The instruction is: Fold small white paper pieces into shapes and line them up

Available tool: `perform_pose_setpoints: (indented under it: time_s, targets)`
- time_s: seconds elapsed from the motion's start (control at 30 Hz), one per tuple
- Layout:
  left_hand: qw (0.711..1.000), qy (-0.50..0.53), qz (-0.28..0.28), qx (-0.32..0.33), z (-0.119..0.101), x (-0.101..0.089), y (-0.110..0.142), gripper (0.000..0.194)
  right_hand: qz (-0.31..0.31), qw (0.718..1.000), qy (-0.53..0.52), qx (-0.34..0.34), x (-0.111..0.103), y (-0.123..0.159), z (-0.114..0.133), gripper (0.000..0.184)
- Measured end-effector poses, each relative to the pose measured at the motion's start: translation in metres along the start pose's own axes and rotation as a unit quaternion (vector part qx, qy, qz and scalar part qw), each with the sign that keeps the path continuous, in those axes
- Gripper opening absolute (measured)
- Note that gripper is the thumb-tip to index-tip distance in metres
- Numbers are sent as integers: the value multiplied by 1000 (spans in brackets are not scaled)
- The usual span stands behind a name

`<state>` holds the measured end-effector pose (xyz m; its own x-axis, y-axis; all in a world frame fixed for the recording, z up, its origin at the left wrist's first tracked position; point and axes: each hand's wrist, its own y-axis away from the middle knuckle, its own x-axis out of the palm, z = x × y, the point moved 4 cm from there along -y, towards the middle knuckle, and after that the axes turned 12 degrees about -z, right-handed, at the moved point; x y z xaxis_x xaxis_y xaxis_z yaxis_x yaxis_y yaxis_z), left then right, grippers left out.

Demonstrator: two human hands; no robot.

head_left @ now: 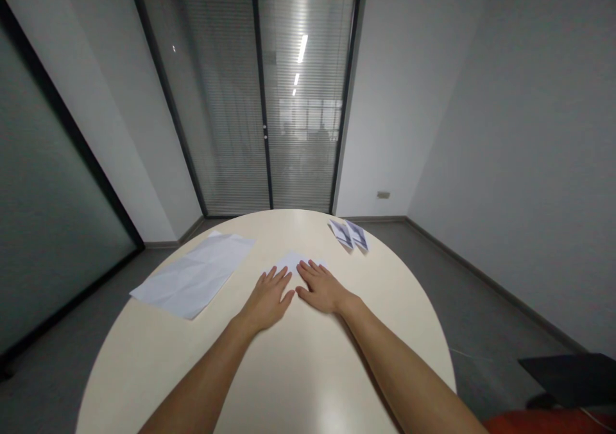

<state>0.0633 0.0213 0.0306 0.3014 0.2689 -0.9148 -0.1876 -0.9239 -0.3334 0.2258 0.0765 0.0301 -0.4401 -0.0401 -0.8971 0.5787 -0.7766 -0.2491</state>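
Observation:
A small piece of white paper point(294, 260) lies on the table under the fingers of both hands, which hide much of it. My left hand point(269, 299) rests flat on its left side, fingers stretched forward. On the right side my right hand point(321, 287) presses down with its palm low and fingers spread out. The two thumbs point toward each other, close but apart. Neither hand grips anything. Whether the paper is folded I cannot tell.
A large creased sheet of white paper point(197, 273) lies at the left of the round table point(289, 370), partly along its edge. Folded paper pieces point(349, 235) sit at the back right. Beyond stand glass doors with blinds point(303, 151). A dark object point(570, 377) is at lower right.

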Motion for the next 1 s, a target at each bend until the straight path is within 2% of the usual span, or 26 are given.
perform_pose_setpoints:
  time_s: [0.1, 0.23, 0.4, 0.57, 0.8, 0.9, 1.0]
  targets:
    - [1000, -14, 12, -11, 0, -1, 1, 56, -16, 999, 16, 24, -1, -1, -8, 66]
    - [1000, -16, 15, -13, 0, 0, 3, 60, -60, 998, 18, 3, -10, -3, -11, 54]
    - [999, -32, -19, -10, 3, 0, 5, 55, -80, 996, 31, -12, -26, -3, -1, 32]
    - [998, -39, -48, -18, 11, 2, 5, 51, -89, 996, 10, 20, -34, -5, 3, 29]
    - [997, -25, -75, -9, 17, 7, 2, 52, -51, 991, -100, -73, -26, -1, 9, 24]
    - [997, -24, -79, 11, 15, 4, 0, 48, -38, 988, -116, -92, -22, 0, 16, 23]
    - [996, -12, -80, 27, 15, 2, 0, 47, -54, 987, -114, -99, -21, -2, 16, 24]
